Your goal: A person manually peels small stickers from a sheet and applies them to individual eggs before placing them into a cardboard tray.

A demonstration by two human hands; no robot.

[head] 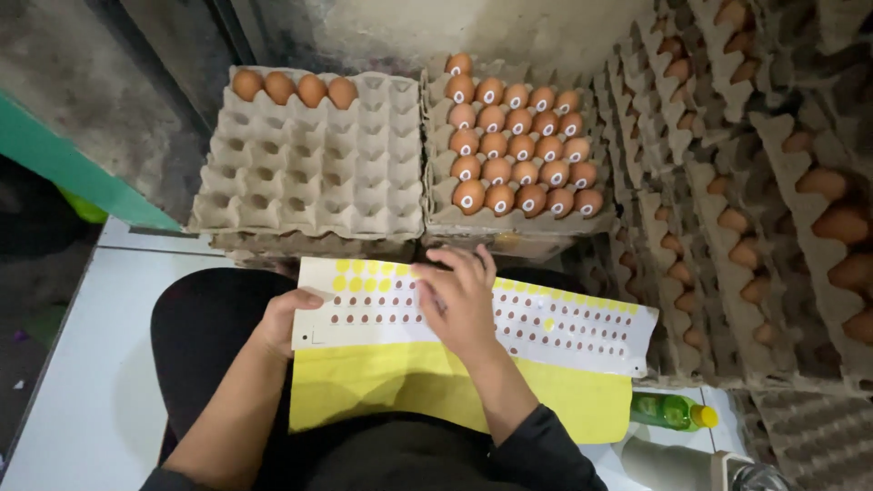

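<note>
Left hand [289,314] pinches the near-left edge of the sticker sheet [564,327], grip closed on it. Right hand [459,295] lies on the sheet's middle, fingers curled; grip state unclear. Sheet rests across the lap. Just beyond both hands: nearly empty egg tray [309,173], and stickered eggs [518,150] further right.

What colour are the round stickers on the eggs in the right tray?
White rings on brown eggs, seen in the head view.

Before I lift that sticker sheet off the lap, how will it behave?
Likely floppy: the sticker sheet is thin and already bows across the lap, its right end unsupported. Probably very light, so it may slide once the left hand and right hand let go. Its peeled rows may curl.
</note>
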